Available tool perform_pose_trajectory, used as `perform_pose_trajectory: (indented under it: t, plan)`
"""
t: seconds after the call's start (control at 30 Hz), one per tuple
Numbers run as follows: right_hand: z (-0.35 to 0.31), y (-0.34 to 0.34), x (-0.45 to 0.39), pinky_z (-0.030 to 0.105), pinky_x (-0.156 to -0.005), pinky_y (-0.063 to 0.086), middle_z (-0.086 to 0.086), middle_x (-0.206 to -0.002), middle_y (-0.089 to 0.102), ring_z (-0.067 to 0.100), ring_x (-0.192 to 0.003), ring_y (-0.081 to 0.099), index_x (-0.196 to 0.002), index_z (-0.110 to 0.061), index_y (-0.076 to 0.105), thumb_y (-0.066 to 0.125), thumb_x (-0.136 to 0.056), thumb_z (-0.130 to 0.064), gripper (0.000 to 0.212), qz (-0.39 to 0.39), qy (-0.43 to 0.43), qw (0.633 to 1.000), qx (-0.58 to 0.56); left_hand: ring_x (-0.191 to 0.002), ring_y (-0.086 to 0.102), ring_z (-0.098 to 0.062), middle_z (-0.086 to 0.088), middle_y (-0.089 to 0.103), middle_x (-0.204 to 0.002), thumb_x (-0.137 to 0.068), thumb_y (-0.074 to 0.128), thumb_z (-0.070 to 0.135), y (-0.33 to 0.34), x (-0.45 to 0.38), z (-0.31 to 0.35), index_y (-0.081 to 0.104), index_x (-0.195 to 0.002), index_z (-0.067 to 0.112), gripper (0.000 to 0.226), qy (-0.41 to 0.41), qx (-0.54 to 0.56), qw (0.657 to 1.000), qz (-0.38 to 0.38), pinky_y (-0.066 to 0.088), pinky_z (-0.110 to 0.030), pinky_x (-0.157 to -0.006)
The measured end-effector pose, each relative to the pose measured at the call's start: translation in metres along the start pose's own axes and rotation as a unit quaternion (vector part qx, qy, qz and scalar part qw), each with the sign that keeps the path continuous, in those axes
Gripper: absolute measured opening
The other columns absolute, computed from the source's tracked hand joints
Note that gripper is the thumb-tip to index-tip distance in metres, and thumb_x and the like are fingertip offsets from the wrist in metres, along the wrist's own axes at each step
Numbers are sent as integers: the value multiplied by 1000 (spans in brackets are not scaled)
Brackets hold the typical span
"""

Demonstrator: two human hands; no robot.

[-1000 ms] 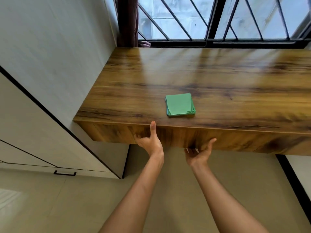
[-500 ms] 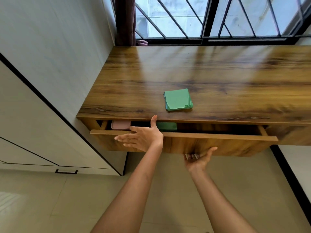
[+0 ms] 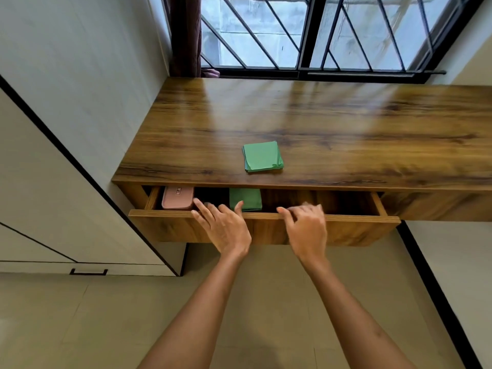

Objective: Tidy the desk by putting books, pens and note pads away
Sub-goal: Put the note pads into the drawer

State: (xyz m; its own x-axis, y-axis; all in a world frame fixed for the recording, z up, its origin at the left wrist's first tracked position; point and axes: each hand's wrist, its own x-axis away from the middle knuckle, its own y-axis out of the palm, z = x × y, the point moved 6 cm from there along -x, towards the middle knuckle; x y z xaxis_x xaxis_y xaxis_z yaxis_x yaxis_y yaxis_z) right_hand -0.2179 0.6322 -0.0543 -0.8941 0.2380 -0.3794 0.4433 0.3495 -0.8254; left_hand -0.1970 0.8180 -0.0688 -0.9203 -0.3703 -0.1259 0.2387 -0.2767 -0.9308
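Note:
A green note pad [image 3: 263, 156] lies flat on the wooden desk [image 3: 346, 123], near its front edge. Below it the desk drawer [image 3: 346, 230] is pulled partly out. Inside the drawer I see a pink case [image 3: 177, 197] at the left and a second green pad [image 3: 246, 198] beside it. My left hand [image 3: 223, 226] rests on the drawer's front edge, fingers spread, holding nothing. My right hand [image 3: 306, 227] sits on the same edge further right, fingers curled over the rim and a little blurred.
White cabinet doors [image 3: 53, 182] with a black handle [image 3: 88, 271] stand at the left, close to the drawer's corner. A barred window [image 3: 306, 33] and a dark curtain [image 3: 185, 35] back the desk. A beige tiled floor [image 3: 80, 328] lies below.
The drawer went from closed to pulled partly out. My right hand came up from under the drawer front onto its top edge. My left hand stayed on the front edge.

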Motion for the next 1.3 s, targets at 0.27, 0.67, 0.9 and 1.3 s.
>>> perform_pose_trajectory:
  t: [0.27,0.67,0.9,1.3]
  plan:
    - [0,-2,-9,37,-96,47,-2,-110,71,16,-102,61,-115,-22,70,65,-88,-30,28,-193,-17,981,13,-107,50,-17,2,67,-106,-93,49,51,-3,5,1,70,-107,20,40,160,127,976,-71,20,-35,-109]
    - [-5,-26,27,28,-73,53,-3,-93,71,14,-87,65,-98,-24,74,74,-81,-31,18,-288,3,957,42,-108,47,-14,5,68,-104,-85,66,42,-18,46,-20,75,-100,23,26,105,219,954,-176,33,-36,-95]
    - [-8,-34,42,28,-72,54,-2,-92,70,12,-84,63,-96,-21,73,77,-77,-29,21,-321,-1,946,44,-112,48,-17,7,69,-100,-80,70,46,-16,64,-30,76,-96,25,27,69,230,952,-192,37,-33,-90]
    - [-19,-23,26,33,-81,57,2,-97,71,18,-90,68,-97,-12,72,83,-71,-26,31,-497,-34,862,88,-80,67,-15,-5,72,-87,-90,62,39,-37,22,1,68,-85,14,26,26,296,942,-154,54,-31,-69]
